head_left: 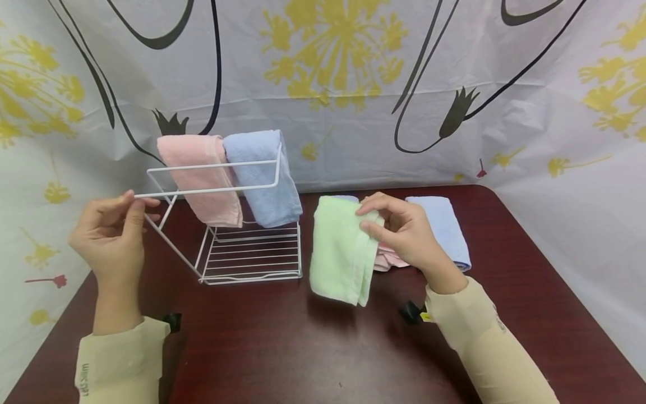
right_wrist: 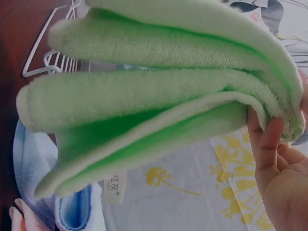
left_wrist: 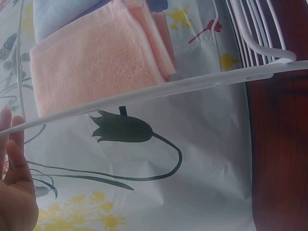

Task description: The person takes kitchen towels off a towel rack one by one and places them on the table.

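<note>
At the left in the head view stands a white wire rack [head_left: 250, 276]. My left hand [head_left: 113, 233] pinches its upper front corner between thumb and fingers. Over the rack's upper bars hang a folded pink towel [head_left: 202, 182] and, right beside it, a folded blue towel [head_left: 264, 174]. My right hand [head_left: 404, 230] pinches a folded green towel [head_left: 338, 247] by its upper right edge, and the towel hangs down above the table. In the right wrist view the green towel [right_wrist: 154, 96] shows several folded layers, gripped between thumb and fingers.
Behind the right hand, a folded blue towel [head_left: 441, 230] lies on the dark red table [head_left: 282, 348], with part of a pink towel [head_left: 388, 259] next to it. A small black object [head_left: 411, 312] is near the right sleeve. Patterned white sheeting [head_left: 348, 140] backs the table.
</note>
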`<state>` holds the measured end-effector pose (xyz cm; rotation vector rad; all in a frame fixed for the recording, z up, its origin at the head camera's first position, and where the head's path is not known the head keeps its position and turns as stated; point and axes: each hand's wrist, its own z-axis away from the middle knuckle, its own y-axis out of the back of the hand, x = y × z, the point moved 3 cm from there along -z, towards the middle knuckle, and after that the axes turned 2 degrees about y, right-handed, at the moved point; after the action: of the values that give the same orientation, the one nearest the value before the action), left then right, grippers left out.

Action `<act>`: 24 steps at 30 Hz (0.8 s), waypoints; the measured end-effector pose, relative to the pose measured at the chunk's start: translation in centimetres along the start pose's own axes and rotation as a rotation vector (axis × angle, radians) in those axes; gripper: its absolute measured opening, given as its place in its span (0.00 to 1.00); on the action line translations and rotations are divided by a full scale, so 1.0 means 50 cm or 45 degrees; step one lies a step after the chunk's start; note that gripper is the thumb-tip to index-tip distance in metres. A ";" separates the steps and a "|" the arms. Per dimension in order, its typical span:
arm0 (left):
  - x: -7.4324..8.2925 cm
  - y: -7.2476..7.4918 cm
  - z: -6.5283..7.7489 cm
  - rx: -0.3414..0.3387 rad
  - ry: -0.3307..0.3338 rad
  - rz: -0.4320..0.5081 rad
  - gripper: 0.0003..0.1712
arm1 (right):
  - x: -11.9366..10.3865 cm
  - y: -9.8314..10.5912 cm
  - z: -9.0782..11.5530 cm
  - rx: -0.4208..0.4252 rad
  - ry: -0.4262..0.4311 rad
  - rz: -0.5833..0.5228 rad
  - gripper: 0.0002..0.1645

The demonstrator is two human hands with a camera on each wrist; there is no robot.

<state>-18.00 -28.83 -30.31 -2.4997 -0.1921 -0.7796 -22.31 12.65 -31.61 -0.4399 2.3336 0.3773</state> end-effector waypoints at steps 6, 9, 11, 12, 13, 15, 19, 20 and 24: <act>0.000 0.000 0.000 -0.006 -0.003 -0.004 0.05 | 0.004 -0.004 0.018 -0.083 0.027 -0.047 0.22; 0.000 0.001 0.000 -0.006 -0.001 -0.013 0.05 | 0.000 -0.007 0.024 -0.133 0.010 -0.039 0.16; 0.000 0.002 0.000 -0.004 0.001 -0.021 0.05 | -0.003 -0.010 0.028 -0.161 -0.019 -0.034 0.15; -0.001 0.002 0.000 -0.004 0.002 -0.026 0.05 | -0.004 -0.012 0.031 -0.173 -0.034 -0.043 0.15; -0.001 0.002 0.000 -0.004 0.002 -0.023 0.05 | -0.006 -0.014 0.033 -0.184 -0.048 -0.058 0.16; -0.001 0.002 0.000 -0.005 0.003 -0.017 0.05 | -0.006 -0.017 0.037 -0.208 -0.074 -0.082 0.18; 0.000 0.001 0.000 -0.007 -0.001 -0.009 0.05 | -0.007 -0.024 0.048 -0.255 -0.115 -0.114 0.20; 0.000 0.000 0.001 -0.005 0.000 -0.009 0.05 | -0.007 -0.025 0.050 -0.265 -0.129 -0.115 0.19; 0.004 -0.004 0.001 0.007 0.002 -0.003 0.06 | -0.004 -0.029 0.059 -0.301 -0.194 -0.135 0.16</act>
<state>-17.89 -28.65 -30.15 -2.4942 -0.1963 -0.7813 -19.79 12.54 -33.73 -0.6235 2.1168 0.6173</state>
